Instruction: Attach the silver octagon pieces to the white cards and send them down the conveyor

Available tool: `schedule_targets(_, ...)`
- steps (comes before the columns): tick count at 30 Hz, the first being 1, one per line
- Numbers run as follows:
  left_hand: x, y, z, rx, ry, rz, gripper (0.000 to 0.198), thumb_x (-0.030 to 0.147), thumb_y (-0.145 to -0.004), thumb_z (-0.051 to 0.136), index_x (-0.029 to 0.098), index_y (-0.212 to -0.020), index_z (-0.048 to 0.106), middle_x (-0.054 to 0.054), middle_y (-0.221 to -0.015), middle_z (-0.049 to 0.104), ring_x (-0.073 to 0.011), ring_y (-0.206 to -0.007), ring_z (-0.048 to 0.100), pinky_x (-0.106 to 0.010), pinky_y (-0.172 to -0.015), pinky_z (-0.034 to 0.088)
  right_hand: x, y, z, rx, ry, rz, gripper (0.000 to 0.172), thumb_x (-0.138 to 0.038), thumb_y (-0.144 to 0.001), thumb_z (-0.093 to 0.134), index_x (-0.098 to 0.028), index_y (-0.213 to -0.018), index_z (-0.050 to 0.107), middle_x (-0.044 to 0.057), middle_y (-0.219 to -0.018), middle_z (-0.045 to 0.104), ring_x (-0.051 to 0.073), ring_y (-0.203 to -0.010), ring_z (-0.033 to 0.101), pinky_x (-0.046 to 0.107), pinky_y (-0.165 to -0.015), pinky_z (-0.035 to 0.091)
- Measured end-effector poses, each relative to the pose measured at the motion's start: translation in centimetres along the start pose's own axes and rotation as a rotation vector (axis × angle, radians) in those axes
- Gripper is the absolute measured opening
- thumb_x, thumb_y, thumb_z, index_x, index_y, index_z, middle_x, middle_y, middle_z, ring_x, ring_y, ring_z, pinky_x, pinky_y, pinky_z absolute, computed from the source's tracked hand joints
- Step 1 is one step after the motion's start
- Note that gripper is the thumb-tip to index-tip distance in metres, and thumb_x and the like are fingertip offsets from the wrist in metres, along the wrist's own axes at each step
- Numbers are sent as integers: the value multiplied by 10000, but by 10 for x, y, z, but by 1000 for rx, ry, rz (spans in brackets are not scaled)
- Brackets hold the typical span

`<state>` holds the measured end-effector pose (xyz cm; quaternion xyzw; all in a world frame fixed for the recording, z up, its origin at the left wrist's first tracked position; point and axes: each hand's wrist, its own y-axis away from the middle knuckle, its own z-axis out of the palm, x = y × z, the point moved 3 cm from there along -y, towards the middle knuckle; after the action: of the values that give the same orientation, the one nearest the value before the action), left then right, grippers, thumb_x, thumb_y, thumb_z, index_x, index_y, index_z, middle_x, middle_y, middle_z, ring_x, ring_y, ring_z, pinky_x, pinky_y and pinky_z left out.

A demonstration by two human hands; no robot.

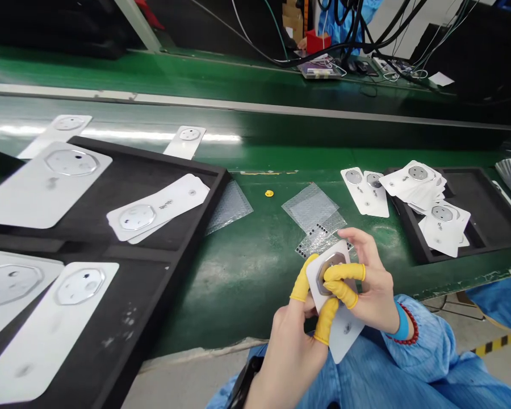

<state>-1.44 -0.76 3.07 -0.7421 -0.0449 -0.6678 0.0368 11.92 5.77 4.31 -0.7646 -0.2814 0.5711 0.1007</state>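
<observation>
A white rectangular panel (344, 335) with a silvery octagonal inset is tilted above the table's front edge. My left hand (296, 335) grips it by its sides, with yellow finger cots on thumb and finger. My right hand (372, 284) presses a cotted thumb and finger together at the inset; whether something small sits between them is hidden. Just beyond the hands lie clear bubble sheets (310, 204) and a clear strip with black dots (319, 234). A loose yellow finger cot (269, 193) rests farther back on the green surface.
On the left, a large black tray (153, 267) carries several similar white panels. Another black tray (489, 199) at the right bears a heap of panels (413, 182), with two more panels (366, 192) beside it. Cables (357, 42) hang at the back, near another person's blue sleeve.
</observation>
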Motion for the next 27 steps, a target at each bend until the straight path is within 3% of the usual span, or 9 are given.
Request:
schedule_targets(2,1,-1,0,8,23,-33,278,112,-698,711,243,-944,704,-15,-787,793,-230,-681,757,-257,-594,585,2,0,0,-9,-24,61,98,-207,-842,692,-277,-908,674,42,-1443,388,302,-1310,424,537,-1084,359)
schedule_targets(4,2,-2,1,14,57,-61,294,132,-714,718,251,-983,706,-14,-744,785,-235,-651,752,-270,-590,580,3,-1,0,-42,-119,129,173,-267,-852,691,-284,-1004,610,65,-1426,412,278,-1249,486,499,-1028,430)
schedule_targets(7,6,-4,1,0,57,-48,231,153,-737,715,253,-945,709,-12,-714,778,-234,-629,749,-269,-580,575,5,-2,1,-95,-286,230,286,-344,-853,693,-285,-1072,520,67,-1173,574,207,-1008,605,383,-855,538)
schedule_targets(9,8,-3,1,-32,17,2,164,155,-752,701,253,-884,710,-12,-724,780,-227,-634,752,-254,-571,572,5,-2,0,-72,-337,285,296,-369,-837,711,-274,-1039,518,33,-998,602,172,-876,621,323,-772,550)
schedule_targets(13,6,2,3,-74,-8,9,146,175,-780,689,259,-897,711,-6,-734,777,-215,-630,747,-246,-546,575,5,-4,0,-80,-477,403,325,-363,-807,745,-264,-999,502,6,-895,612,140,-746,632,265,-657,556)
schedule_targets(20,2,8,5,-111,73,-125,114,262,-778,715,256,-891,729,-22,-704,756,-238,-644,733,-320,-595,604,7,-6,-3,-190,-607,540,364,-381,-786,764,-257,-981,482,7,-922,638,123,-744,650,236,-648,563)
schedule_targets(27,4,9,2,-91,130,-226,145,229,-709,760,265,-849,749,-34,-715,755,-251,-672,718,-338,-628,586,2,-5,-6,-198,-594,504,339,-334,-793,759,-267,-1006,503,16,-975,638,127,-785,662,251,-694,581)
